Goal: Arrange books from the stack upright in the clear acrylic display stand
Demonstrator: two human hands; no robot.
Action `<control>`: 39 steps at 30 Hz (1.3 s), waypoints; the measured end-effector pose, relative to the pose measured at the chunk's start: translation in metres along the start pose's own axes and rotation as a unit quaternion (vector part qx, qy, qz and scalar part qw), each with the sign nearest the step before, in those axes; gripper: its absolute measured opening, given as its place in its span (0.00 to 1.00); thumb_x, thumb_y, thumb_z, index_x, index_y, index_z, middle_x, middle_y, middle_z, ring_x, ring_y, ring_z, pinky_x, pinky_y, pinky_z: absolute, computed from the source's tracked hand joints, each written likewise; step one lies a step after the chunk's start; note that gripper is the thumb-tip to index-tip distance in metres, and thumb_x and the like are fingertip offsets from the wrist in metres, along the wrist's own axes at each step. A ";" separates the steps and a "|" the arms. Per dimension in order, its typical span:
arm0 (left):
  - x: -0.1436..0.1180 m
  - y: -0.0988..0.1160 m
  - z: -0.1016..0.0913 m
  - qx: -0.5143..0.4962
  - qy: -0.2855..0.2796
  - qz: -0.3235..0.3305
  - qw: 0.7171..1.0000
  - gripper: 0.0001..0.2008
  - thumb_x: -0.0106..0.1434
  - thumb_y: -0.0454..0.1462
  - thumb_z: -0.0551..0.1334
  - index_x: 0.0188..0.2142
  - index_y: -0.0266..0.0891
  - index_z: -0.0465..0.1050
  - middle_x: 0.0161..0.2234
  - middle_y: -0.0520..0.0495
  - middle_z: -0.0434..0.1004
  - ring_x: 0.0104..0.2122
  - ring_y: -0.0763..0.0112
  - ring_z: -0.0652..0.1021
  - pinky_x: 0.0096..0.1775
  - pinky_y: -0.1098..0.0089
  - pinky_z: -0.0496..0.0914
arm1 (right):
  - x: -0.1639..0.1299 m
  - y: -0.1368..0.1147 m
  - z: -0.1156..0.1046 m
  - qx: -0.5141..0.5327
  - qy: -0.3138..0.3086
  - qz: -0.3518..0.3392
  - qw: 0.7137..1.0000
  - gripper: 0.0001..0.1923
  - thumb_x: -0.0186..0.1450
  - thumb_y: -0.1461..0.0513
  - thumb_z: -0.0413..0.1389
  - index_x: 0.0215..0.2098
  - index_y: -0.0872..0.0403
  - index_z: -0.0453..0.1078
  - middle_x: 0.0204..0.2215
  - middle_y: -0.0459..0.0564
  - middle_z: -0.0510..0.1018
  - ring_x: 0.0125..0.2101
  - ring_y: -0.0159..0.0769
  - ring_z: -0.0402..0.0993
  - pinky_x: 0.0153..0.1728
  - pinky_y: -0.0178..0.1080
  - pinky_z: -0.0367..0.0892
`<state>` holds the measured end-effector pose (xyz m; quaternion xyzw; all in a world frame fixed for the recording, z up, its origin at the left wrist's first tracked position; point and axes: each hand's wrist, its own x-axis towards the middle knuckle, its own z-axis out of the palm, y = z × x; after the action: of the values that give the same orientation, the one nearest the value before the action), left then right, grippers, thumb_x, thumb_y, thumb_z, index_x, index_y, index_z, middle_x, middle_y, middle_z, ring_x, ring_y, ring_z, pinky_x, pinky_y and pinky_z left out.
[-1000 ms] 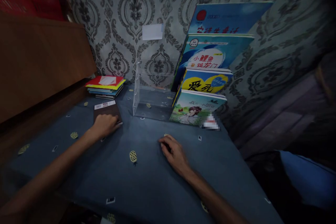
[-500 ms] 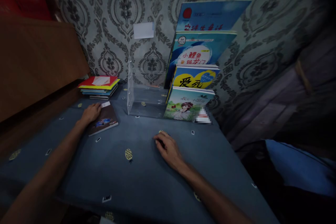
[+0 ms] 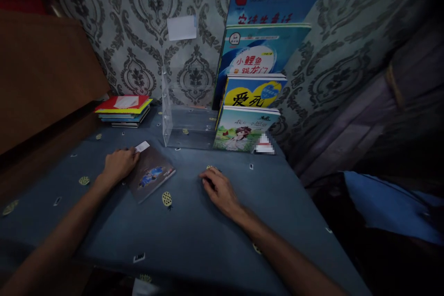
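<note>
My left hand (image 3: 120,165) is closed on the left edge of a thin dark book (image 3: 151,175) with a blue picture and a white label at its top corner. The book is low over the cloth or lying on it; I cannot tell which. My right hand (image 3: 221,190) rests on the tablecloth, loosely curled with thumb and fingers apart and nothing in it. Beyond it stands a clear tiered rack (image 3: 165,113). Its right side holds picture books in steps, with a green book (image 3: 243,132) lowest and a tall blue book (image 3: 274,0) at the top.
A stack of books (image 3: 124,104) with a red cover on top lies at the back left, near a brown wooden panel (image 3: 48,64). A white card (image 3: 181,27) is on the rack's upper left. Patterned wall behind; a grey curtain (image 3: 350,115) hangs at right.
My left hand has brought the dark book nearer to me and a little to the right, turning it slightly. My right hand stays in place. The view has shifted slightly.
</note>
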<state>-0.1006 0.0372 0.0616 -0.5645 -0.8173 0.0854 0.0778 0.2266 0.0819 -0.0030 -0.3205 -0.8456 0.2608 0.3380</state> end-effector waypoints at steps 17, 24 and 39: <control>-0.042 0.063 -0.023 0.009 -0.026 0.104 0.994 0.24 0.74 0.46 0.45 0.45 0.36 0.75 0.44 0.36 0.80 0.43 0.49 0.82 0.35 0.62 0.72 | -0.005 -0.001 -0.005 -0.050 0.057 -0.033 0.997 0.12 0.69 0.67 0.49 0.44 0.52 0.73 0.44 0.55 0.77 0.47 0.44 0.73 0.49 0.48 0.70; -0.053 0.091 -0.025 -0.036 -0.043 0.164 0.985 0.21 0.74 0.46 0.46 0.46 0.38 0.74 0.41 0.38 0.82 0.40 0.55 0.82 0.35 0.65 0.68 | -0.007 -0.005 -0.014 -0.119 0.029 -0.083 0.989 0.14 0.70 0.68 0.48 0.46 0.52 0.74 0.48 0.57 0.78 0.48 0.46 0.72 0.50 0.52 0.68; -0.042 0.134 0.017 -0.179 0.135 0.363 0.904 0.20 0.72 0.35 0.49 0.60 0.38 0.67 0.62 0.37 0.70 0.62 0.58 0.70 0.63 0.52 0.63 | -0.015 -0.007 -0.012 -0.143 -0.064 -0.097 0.983 0.23 0.70 0.63 0.54 0.63 0.56 0.66 0.62 0.63 0.72 0.64 0.49 0.65 0.65 0.60 0.61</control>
<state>0.0323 0.0441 0.0133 -0.8328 -0.5388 -0.1171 0.0486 0.2413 0.0691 0.0032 -0.2649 -0.9209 0.1234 0.2580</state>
